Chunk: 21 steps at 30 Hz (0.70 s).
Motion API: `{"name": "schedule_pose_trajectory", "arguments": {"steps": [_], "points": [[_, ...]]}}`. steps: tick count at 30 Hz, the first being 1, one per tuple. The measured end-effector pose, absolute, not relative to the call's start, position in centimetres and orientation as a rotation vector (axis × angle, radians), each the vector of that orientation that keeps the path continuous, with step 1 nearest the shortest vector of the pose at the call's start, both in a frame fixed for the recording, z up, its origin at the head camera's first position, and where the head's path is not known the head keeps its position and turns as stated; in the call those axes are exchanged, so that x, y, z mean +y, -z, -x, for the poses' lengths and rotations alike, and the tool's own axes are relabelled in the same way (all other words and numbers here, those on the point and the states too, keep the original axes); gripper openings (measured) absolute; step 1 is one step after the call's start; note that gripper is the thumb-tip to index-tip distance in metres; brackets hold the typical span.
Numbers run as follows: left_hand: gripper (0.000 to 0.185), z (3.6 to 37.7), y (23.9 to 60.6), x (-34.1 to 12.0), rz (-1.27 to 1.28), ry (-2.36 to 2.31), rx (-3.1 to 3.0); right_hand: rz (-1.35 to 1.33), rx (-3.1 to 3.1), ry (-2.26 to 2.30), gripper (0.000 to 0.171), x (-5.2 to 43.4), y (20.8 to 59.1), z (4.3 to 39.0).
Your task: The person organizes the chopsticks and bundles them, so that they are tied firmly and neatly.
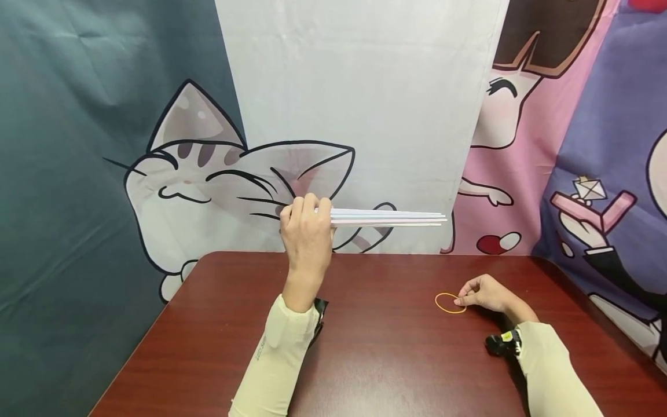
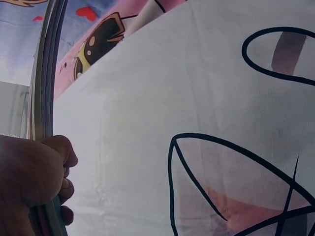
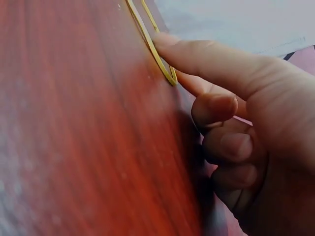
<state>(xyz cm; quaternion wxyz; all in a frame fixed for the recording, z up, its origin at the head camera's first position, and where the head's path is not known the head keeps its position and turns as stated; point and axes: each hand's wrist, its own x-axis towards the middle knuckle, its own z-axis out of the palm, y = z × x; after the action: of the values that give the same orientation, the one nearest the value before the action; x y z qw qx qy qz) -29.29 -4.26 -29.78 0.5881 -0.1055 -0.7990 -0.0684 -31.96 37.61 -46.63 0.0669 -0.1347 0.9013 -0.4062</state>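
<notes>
Head view: left hand [image 1: 307, 231] is raised above the far edge of the bench [image 1: 375, 330], fingers curled tight round a bundle of sticks [image 1: 388, 218]. Bundle lies roughly level, long part running out to the person's right, tips slightly spread. Colours pale: white, bluish, pinkish. Exact count cannot be told.

Left wrist view: thumb and fingers wrap the sticks; a short part shows beyond the other side of the fist.

Right hand [image 1: 487, 293] is low over the right part of the bench, well apart from the left. Thumb and forefinger pinch a yellow band [image 1: 436, 303] at its near-right edge; band hangs as an oval loop, pointing toward the middle of the bench. Right wrist view: loop seen nearly edge-on, thumb tip across it, other fingers curled inward. Whether the band touches the wood cannot be told.

Both sleeves [image 1: 278, 359] are pale yellow; dark device [image 1: 502, 344] at the right wrist. Behind: cloth backdrop [image 1: 354, 75] printed with cartoon cats and figures.
</notes>
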Motion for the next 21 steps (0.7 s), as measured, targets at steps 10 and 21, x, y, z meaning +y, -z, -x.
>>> {"name": "schedule_pose_trajectory", "arguments": {"steps": [10, 21], "points": [[0.019, 29.4, 29.9, -4.3, 0.244, 0.161, -1.889, 0.519, 2.581, 1.385, 0.016, 38.4, 46.9, 32.2], [0.020, 29.2, 29.9, -4.5, 0.254, 0.173, -1.917, 0.629, 1.727, 2.241, 0.038, 37.0, 45.0, 32.3]]}}
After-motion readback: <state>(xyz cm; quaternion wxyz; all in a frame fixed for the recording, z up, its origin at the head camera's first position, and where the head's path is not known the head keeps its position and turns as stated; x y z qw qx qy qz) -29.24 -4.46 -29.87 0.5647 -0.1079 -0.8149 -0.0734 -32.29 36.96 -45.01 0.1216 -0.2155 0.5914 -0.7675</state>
